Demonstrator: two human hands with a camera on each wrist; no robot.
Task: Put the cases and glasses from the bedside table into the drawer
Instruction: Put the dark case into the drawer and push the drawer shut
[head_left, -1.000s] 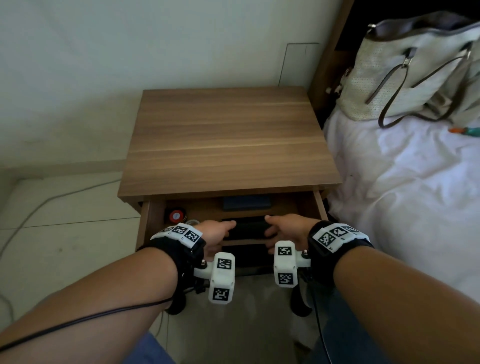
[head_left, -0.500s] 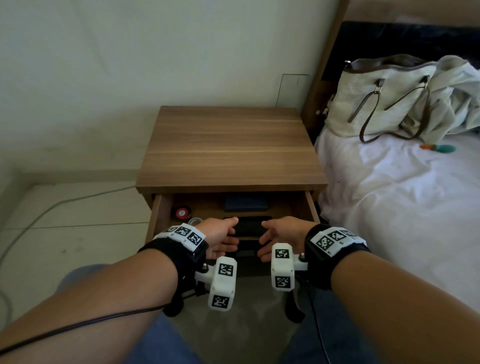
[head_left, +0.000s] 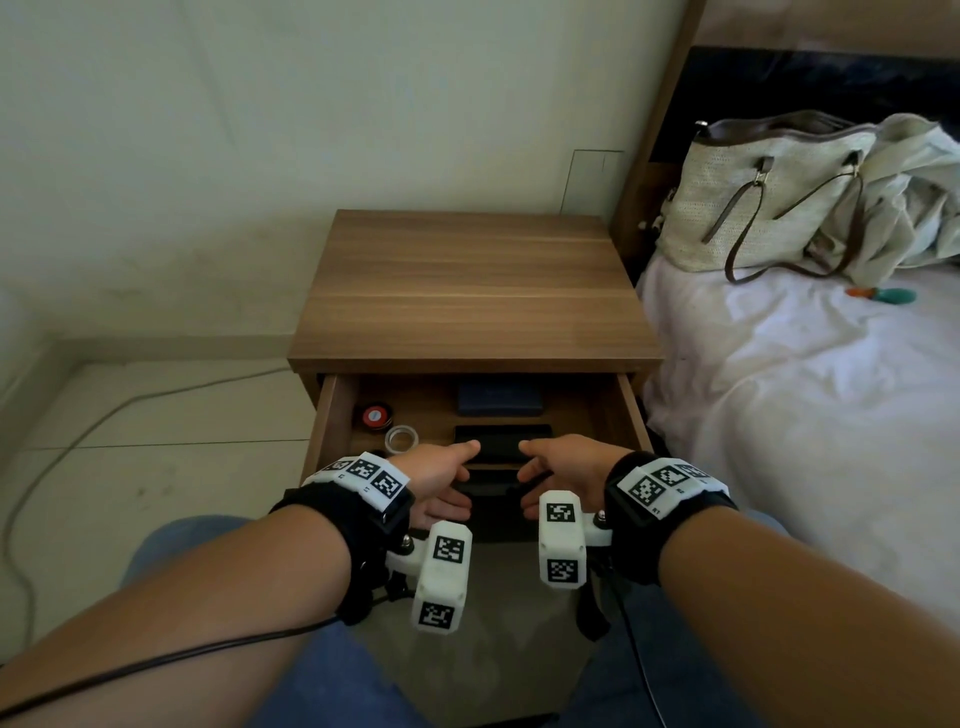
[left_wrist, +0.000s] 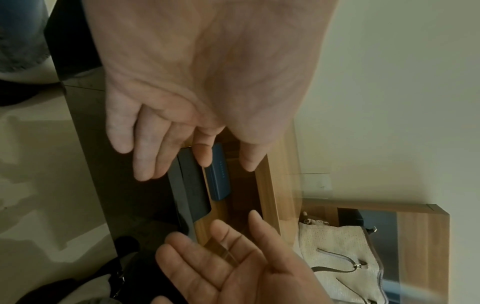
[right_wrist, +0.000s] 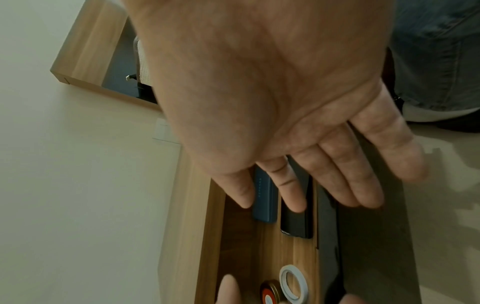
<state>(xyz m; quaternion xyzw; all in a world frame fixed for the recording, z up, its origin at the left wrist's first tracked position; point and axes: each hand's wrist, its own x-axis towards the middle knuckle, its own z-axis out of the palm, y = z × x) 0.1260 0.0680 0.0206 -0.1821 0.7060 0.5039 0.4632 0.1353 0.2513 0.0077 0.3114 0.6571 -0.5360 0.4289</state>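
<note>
The bedside table (head_left: 472, 291) has its drawer (head_left: 332, 415) pulled out. A blue case (head_left: 500, 402) lies at the back of the drawer, and a black case (head_left: 501, 439) lies in front of it. My left hand (head_left: 457, 478) and right hand (head_left: 540, 478) hover over the drawer's dark front, palms facing each other, fingers straight, holding nothing. The left wrist view shows my left hand (left_wrist: 182, 156) above the black case (left_wrist: 193, 185) and the blue case (left_wrist: 219, 181). The right wrist view shows my right hand (right_wrist: 311, 191) over both cases. No glasses are in view.
A red-lidded tin (head_left: 376, 415) and a tape ring (head_left: 401, 439) sit at the drawer's left. A bed (head_left: 805, 415) with a white sheet stands close on the right, with a woven handbag (head_left: 769, 197) on it. A cable (head_left: 78, 431) runs over the floor on the left.
Both hands have come off the drawer's front edge and now hover with straight fingers. More of the drawer's inside shows. The head view has pulled back and up.
</note>
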